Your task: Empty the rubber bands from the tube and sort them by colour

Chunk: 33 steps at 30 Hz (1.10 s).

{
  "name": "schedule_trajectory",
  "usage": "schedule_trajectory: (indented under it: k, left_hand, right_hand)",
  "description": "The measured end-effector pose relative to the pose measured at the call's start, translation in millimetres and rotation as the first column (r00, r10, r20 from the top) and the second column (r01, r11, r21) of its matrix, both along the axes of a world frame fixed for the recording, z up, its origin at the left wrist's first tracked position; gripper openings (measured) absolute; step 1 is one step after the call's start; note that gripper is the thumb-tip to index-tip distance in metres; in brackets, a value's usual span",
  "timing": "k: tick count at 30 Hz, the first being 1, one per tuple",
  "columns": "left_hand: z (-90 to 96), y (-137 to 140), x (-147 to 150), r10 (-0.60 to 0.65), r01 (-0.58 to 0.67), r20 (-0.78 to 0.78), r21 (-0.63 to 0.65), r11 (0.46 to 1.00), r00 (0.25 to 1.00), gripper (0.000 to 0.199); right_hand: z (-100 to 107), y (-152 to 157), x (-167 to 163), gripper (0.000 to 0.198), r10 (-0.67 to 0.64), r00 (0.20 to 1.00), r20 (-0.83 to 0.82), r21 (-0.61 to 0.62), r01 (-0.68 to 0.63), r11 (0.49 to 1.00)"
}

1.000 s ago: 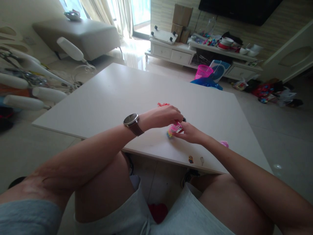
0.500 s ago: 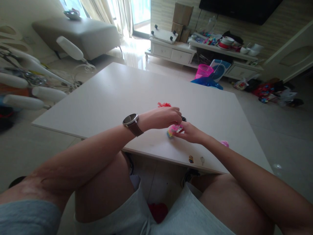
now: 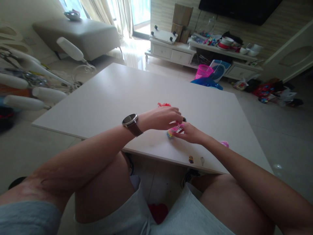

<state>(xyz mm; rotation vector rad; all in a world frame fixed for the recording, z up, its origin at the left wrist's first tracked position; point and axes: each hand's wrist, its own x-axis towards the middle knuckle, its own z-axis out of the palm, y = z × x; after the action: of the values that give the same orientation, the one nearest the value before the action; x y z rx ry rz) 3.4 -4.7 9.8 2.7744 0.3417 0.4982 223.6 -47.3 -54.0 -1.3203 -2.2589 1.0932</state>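
Note:
A small pastel item [image 3: 170, 132], banded in pink, yellow and blue, is held just above the white table [image 3: 137, 88]; its exact kind is too small to make out. My right hand [image 3: 190, 132] grips it from the right, thumb low on its side and fingers behind. Over its pink upper end bends my left hand [image 3: 170, 117], fingers curled down and pinched there, their tips partly hidden. Behind the left hand lies a tangled red bundle [image 3: 163, 104]. A little black beaded-looking thing [image 3: 184, 119] shows just past the fingers.
Near the front edge lie a yellow cartoon figure [image 3: 191, 159] and a small pale key-shaped piece [image 3: 202, 160]. A pink item [image 3: 224, 143] is partly behind my right forearm. Beyond the table stand a pink basket [image 3: 204, 70] and a low white cabinet [image 3: 171, 52].
My left fingers have shifted very slightly to the right over the pink end. The right hand and the things on the table stay where they were.

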Motion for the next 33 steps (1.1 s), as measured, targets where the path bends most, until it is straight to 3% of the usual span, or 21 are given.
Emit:
schedule_trajectory:
  k: [25, 33]
  left_hand:
    - [-0.5, -1.5, -1.8, 0.059, -0.059, 0.011, -0.035, 0.998, 0.998, 0.006]
    - [-4.2, -1.7, -3.7, 0.038, -0.038, -0.041, -0.018, 0.999, 0.998, 0.014]
  right_hand:
    - [3.6, -2.1, -1.2, 0.034, -0.007, 1.0, 0.021, 0.038, 0.006, 0.999]
    - [3.8, -1.4, -1.0, 0.035, 0.044, 0.998, -0.035, 0.029, -0.043, 0.999]
